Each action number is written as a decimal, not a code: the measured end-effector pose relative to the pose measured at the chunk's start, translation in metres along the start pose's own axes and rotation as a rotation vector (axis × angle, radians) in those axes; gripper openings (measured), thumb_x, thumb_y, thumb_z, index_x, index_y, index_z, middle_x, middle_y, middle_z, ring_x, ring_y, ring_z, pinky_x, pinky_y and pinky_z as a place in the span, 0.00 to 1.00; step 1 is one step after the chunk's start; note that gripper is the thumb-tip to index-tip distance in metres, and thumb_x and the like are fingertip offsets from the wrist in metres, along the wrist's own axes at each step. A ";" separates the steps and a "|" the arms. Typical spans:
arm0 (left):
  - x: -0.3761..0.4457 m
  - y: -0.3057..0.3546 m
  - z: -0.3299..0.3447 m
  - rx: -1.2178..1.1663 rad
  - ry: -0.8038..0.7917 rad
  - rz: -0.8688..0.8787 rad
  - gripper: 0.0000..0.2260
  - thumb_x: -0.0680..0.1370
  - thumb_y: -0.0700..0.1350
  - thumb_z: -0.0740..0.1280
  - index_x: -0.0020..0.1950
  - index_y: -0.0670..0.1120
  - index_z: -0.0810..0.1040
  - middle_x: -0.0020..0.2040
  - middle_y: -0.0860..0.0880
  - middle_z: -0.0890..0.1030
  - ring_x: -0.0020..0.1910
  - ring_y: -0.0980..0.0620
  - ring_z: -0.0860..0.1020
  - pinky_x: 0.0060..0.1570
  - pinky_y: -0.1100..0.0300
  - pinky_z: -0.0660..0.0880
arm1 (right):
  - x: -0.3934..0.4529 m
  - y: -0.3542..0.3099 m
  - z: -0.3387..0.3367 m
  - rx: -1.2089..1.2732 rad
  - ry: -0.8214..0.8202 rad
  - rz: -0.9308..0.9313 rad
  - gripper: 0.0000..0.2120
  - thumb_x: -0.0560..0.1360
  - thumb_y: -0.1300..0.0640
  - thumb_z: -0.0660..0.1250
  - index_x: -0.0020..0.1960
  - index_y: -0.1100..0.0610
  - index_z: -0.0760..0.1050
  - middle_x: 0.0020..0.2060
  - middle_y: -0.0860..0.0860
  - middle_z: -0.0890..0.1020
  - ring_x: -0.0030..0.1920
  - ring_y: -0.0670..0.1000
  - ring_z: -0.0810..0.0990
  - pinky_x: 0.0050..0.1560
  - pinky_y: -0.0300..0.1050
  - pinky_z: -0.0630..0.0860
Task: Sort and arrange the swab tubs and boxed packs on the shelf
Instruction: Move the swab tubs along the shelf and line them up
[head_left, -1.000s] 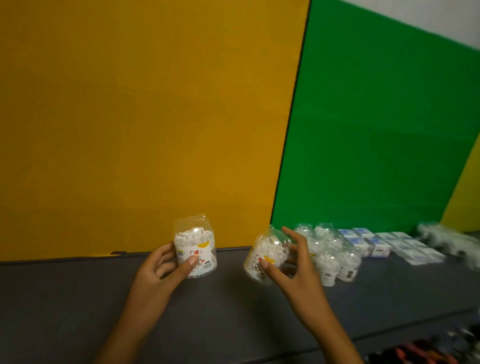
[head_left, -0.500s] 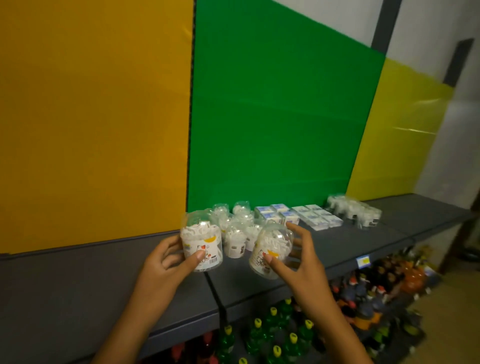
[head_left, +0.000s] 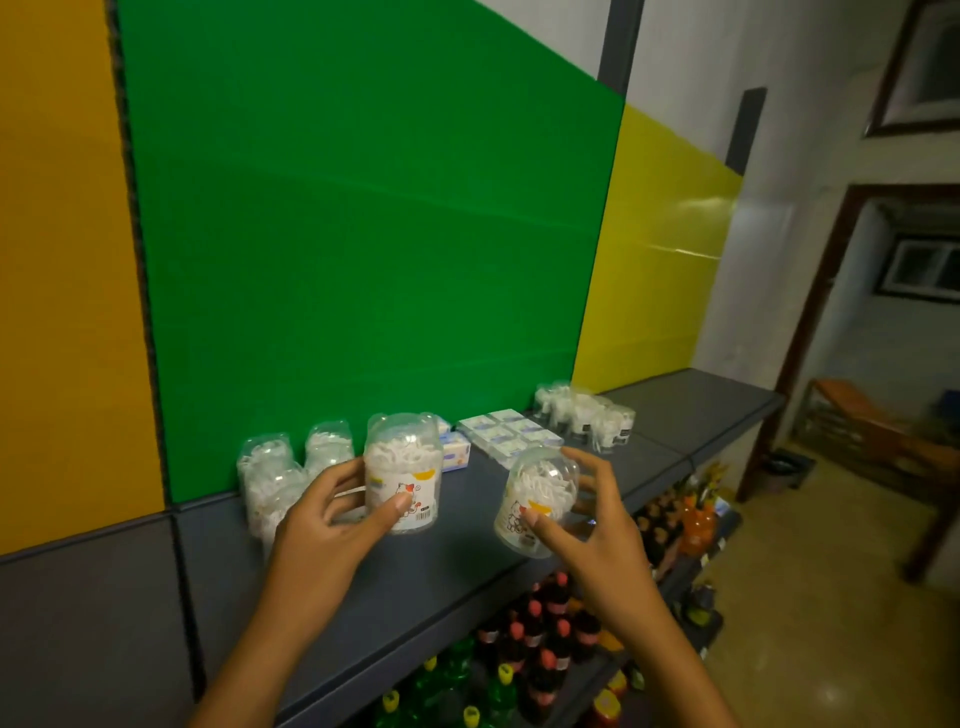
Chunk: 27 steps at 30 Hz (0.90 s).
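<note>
My left hand (head_left: 327, 525) grips a clear swab tub (head_left: 402, 470) with a cat label, held upright just above the grey shelf (head_left: 415, 587). My right hand (head_left: 592, 525) holds a second swab tub (head_left: 537, 499), tilted, over the shelf's front part. Behind my left hand stands a cluster of swab tubs (head_left: 280, 473) against the green panel. Flat white-and-blue boxed packs (head_left: 506, 434) lie further right, and another group of tubs (head_left: 587, 418) stands beyond them.
The backing wall has orange (head_left: 62, 260), green (head_left: 363, 234) and yellow (head_left: 660, 254) panels. A lower shelf holds bottles with red and yellow caps (head_left: 524, 644). A doorway and a wooden bench (head_left: 872, 431) are at the right.
The view has swung right, so the tub cluster now sits behind my left hand. Both hands still hold their tubs, and they have moved further apart.
</note>
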<state>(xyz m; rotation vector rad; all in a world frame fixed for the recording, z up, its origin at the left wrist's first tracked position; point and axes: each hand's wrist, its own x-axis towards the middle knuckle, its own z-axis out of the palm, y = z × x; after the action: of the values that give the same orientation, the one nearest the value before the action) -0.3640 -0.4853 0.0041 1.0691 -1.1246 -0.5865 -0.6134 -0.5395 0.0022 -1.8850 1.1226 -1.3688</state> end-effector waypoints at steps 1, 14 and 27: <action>0.011 -0.003 0.012 0.006 -0.007 0.006 0.21 0.65 0.47 0.75 0.57 0.52 0.78 0.50 0.59 0.83 0.50 0.64 0.80 0.42 0.73 0.75 | 0.011 0.006 -0.006 -0.014 0.007 -0.001 0.30 0.71 0.47 0.75 0.67 0.37 0.64 0.63 0.40 0.75 0.59 0.39 0.76 0.54 0.38 0.78; 0.107 -0.057 0.104 0.025 -0.037 -0.031 0.25 0.63 0.53 0.75 0.59 0.52 0.77 0.54 0.56 0.83 0.53 0.59 0.80 0.52 0.62 0.75 | 0.124 0.082 -0.034 -0.027 0.015 -0.027 0.30 0.70 0.46 0.76 0.65 0.34 0.64 0.62 0.38 0.74 0.58 0.41 0.77 0.55 0.42 0.79; 0.093 -0.042 0.090 0.219 0.327 -0.002 0.17 0.65 0.46 0.75 0.50 0.58 0.75 0.44 0.69 0.81 0.46 0.68 0.80 0.41 0.74 0.74 | 0.189 0.107 0.022 0.197 -0.294 -0.127 0.31 0.69 0.51 0.78 0.66 0.38 0.66 0.60 0.39 0.76 0.55 0.40 0.79 0.53 0.43 0.81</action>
<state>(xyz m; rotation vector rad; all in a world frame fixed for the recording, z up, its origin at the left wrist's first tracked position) -0.4078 -0.6136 0.0104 1.3023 -0.9129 -0.2786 -0.6001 -0.7570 -0.0002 -1.9591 0.7086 -1.1714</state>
